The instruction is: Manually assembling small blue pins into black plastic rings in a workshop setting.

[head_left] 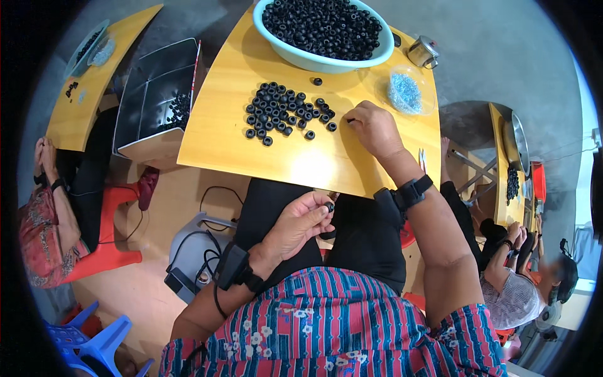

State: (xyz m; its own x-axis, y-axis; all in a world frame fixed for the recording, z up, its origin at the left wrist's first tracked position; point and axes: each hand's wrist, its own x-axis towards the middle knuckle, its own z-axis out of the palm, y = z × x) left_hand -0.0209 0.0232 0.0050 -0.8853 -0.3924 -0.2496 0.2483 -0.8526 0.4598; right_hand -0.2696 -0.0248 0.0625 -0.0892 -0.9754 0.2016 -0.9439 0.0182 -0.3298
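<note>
Over my lap, my left hand (295, 225) is closed, pinching a small round black part (329, 206) between thumb and fingers. My right hand (375, 131) rests at the right side of the yellow table (213, 135). Its fingertips are pinched on a small black piece (351, 120), mostly covered by the fingers. Left of that hand lies a loose cluster of black ring-shaped parts (274, 108), many with a hole showing. One black part (318, 81) sits apart, between the cluster and a light-blue basin (301, 58) heaped with more of them.
A clear dish of small transparent bluish pieces (405, 94) stands beyond my right hand, near a lidded metal cup (424, 52). Silver pointed tool tips (423, 158) show beside my right forearm. An open box (147, 103) stands left of the table. Other people sit at tables on both sides.
</note>
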